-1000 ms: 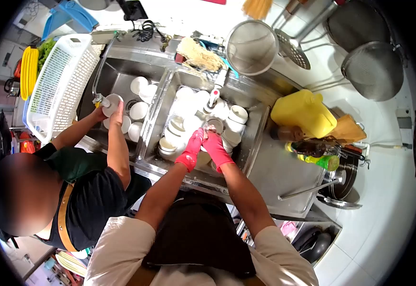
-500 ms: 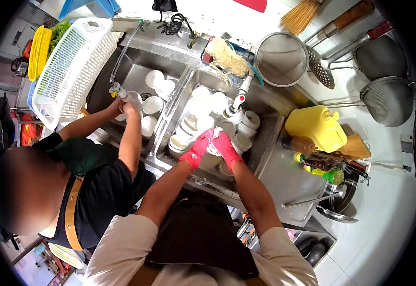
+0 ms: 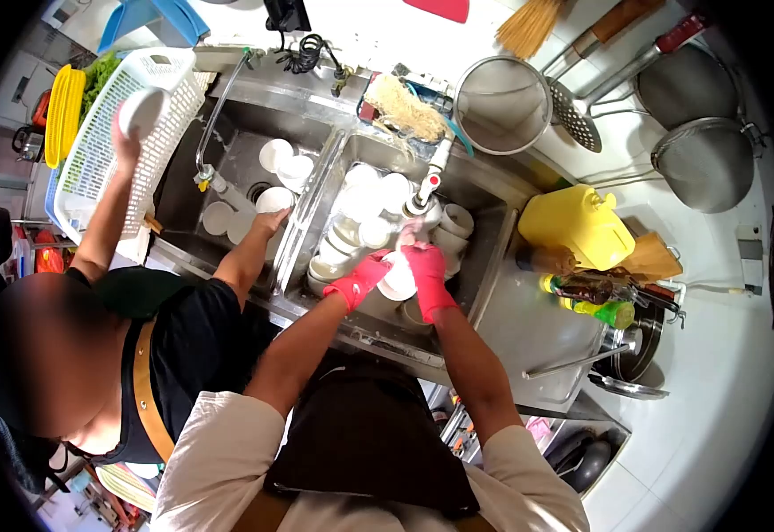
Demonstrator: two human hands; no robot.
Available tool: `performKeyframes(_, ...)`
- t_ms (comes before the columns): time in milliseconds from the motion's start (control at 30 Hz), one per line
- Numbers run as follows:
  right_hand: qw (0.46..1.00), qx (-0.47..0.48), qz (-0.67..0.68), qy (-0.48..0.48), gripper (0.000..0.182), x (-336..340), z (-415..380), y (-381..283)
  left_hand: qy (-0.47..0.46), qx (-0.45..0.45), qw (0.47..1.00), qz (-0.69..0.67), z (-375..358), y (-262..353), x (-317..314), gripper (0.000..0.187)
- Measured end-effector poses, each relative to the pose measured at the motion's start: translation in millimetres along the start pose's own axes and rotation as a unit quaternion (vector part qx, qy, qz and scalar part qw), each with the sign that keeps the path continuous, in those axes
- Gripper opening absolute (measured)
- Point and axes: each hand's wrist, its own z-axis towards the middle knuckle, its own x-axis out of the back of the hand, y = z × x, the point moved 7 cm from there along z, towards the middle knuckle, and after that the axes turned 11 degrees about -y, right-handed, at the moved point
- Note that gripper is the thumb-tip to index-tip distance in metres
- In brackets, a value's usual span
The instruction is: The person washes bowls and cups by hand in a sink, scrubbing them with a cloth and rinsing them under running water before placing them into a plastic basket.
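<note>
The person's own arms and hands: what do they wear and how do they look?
The left hand and the right hand each wear a bright pink rubber glove that ends just past the wrist. The forearms are bare. Short, loose, cream-coloured sleeves cover the upper arms. No watch or markings show.

Two people washing bowls at a double sink

Left hand [image 3: 358,282] and right hand [image 3: 426,269], both in pink gloves, hold a white bowl [image 3: 398,278] over the right basin [image 3: 484,232], which is full of bowls. Beside them, a co-worker's hand [image 3: 123,133] lifts a bowl [image 3: 141,110] at the white basket [image 3: 94,160].
</note>
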Motion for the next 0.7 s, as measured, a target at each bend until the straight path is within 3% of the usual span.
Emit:
performKeyframes(33, 0.986, 0.06, -0.149, 0.051, 0.021, 7, -8, -17, 0.013, 0.003, 0.998, 0.062, -12, 25, -10, 0.03)
performKeyframes(67, 0.967, 0.139, -0.208, 0.05, 0.018, 13, -22, -38, 0.01, 0.001, 0.998, 0.064, -10, 27, -12, 0.03)
performKeyframes(100, 0.967, 0.138, -0.208, 0.053, 0.018, 14, -19, -35, 0.015, -0.018, 0.994, 0.108, -8, 31, -13, 0.025)
performKeyframes(167, 0.914, 0.34, -0.22, 0.013, 0.034, 1, -22, -44, 0.018, -0.035, 0.988, 0.151, -2, 30, -14, 0.024)
performKeyframes(200, 0.942, 0.287, -0.153, -0.083, 0.06, -4, -23, -41, 0.03, -0.075, 0.967, 0.24, 7, 32, -14, 0.023)
performKeyframes(233, 0.942, 0.287, -0.153, -0.08, 0.06, 2, -30, -53, 0.042, -0.116, 0.937, 0.327, 18, 34, -16, 0.023)
performKeyframes(333, 0.871, 0.235, -0.284, -0.324, 0.062, -5, -60, -81, 0.073, -0.233, 0.79, 0.563, 43, 35, -32, 0.023)
performKeyframes(367, 0.873, 0.232, -0.282, -0.322, 0.062, 1, -62, -85, 0.04, -0.202, 0.795, 0.571, 30, 50, -39, 0.019)
performKeyframes(400, 0.915, 0.138, -0.128, -0.358, 0.058, 6, -61, -78, 0.007, -0.17, 0.797, 0.579, 16, 67, -47, 0.016)
performKeyframes(433, 0.914, 0.172, -0.2, -0.307, 0.053, 5, -45, -62, -0.026, -0.138, 0.798, 0.586, 0, 84, -55, 0.013)
performKeyframes(467, 0.908, 0.198, -0.272, -0.251, 0.048, 3, -29, -44, -0.009, -0.159, 0.914, 0.372, 2, 79, -45, 0.008)
performKeyframes(500, 0.909, 0.195, -0.27, -0.25, 0.048, -1, -23, -26, 0.008, -0.167, 0.977, 0.135, 3, 69, -35, 0.011)
performKeyframes(533, 0.939, 0.184, -0.114, -0.267, 0.039, -1, -19, -17, 0.009, -0.092, 0.994, -0.062, -5, 75, -42, 0.021)
performKeyframes(567, 0.945, 0.17, 0.044, -0.278, 0.032, -1, -15, -7, 0.007, -0.092, 0.994, -0.061, -9, 82, -45, 0.021)
performKeyframes(600, 0.923, 0.029, 0.289, -0.252, 0.038, -7, -15, 24, 0.072, -0.118, 0.988, -0.073, -13, 85, -37, 0.021)
performKeyframes(633, 0.924, 0.03, 0.289, -0.25, 0.038, -20, -18, 38, 0.136, -0.143, 0.977, -0.085, -19, 86, -29, 0.02)
performKeyframes(700, 0.947, -0.07, 0.311, 0.031, 0.031, -17, -21, 78, 0.154, -0.141, 0.974, -0.09, -4, 42, -21, 0.02)
